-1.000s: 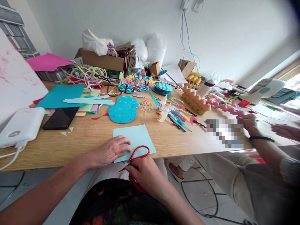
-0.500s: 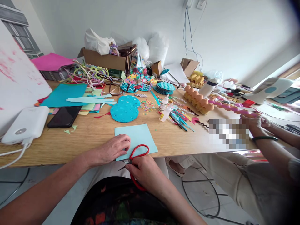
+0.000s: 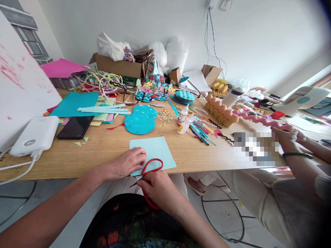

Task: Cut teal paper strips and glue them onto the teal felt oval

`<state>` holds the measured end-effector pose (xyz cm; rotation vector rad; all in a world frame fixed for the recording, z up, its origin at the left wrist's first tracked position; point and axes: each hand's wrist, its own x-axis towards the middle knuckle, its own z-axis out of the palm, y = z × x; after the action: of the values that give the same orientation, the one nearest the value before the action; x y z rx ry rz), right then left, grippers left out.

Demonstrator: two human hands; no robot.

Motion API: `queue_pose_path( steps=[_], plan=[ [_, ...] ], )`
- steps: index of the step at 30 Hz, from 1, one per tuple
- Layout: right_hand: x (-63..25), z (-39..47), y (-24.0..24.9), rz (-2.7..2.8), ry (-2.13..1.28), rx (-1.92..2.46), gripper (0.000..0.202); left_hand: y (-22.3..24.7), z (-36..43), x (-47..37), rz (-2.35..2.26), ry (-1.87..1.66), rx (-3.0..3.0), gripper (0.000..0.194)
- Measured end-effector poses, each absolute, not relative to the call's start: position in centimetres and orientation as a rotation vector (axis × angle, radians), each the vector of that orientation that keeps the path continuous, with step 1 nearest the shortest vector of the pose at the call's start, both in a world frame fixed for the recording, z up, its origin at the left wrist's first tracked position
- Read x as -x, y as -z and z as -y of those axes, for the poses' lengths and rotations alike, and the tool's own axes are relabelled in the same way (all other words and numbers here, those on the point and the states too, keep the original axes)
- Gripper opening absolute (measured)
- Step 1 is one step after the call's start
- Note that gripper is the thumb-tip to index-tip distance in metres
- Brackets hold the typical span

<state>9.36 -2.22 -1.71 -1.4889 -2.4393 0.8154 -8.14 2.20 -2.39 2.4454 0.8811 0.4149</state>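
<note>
A light blue sheet of paper (image 3: 157, 151) lies at the table's front edge. My left hand (image 3: 131, 160) rests on its left side with fingers curled together, holding the sheet against the table; the fingertips are partly hidden. Red-handled scissors (image 3: 153, 164) are gripped in my right hand (image 3: 159, 186), just in front of the table edge. Their blades point left and are slightly apart, below the sheet's near edge. Behind the paper lie blue scalloped rounds (image 3: 139, 124) with small scraps on them.
Glue bottles (image 3: 184, 126) stand beside pens (image 3: 200, 133) and confetti. A phone (image 3: 74, 127), a white power bank (image 3: 34, 134) and stacked coloured paper (image 3: 74, 102) are on the left. At right, a co-worker's hands (image 3: 287, 136) hold a pink egg-carton strip (image 3: 256, 120).
The whole view has shifted slightly, so things appear a little farther right. My right hand with the scissors has moved slightly left relative to the paper. My left hand stays on the sheet.
</note>
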Motion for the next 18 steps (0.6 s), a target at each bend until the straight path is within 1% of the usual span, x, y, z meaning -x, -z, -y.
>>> queue_pose_path(
  steps=[8, 14, 18],
  plan=[
    [-9.2, 2.3, 1.8, 2.399, -0.843, 1.469, 0.023, 1.9, -2.1, 7.9, -0.899, -0.388, -2.436, 0.008],
    [-9.7, 3.8, 0.9, 2.456, -1.027, 1.335, 0.025, 2.2, -2.2, 8.2, -0.885, -0.412, -2.444, 0.008],
    [-12.1, 3.5, -0.5, 2.398, -0.904, 1.437, 0.029, 2.7, -2.3, 8.3, -0.879, -0.453, -2.457, 0.009]
  ],
)
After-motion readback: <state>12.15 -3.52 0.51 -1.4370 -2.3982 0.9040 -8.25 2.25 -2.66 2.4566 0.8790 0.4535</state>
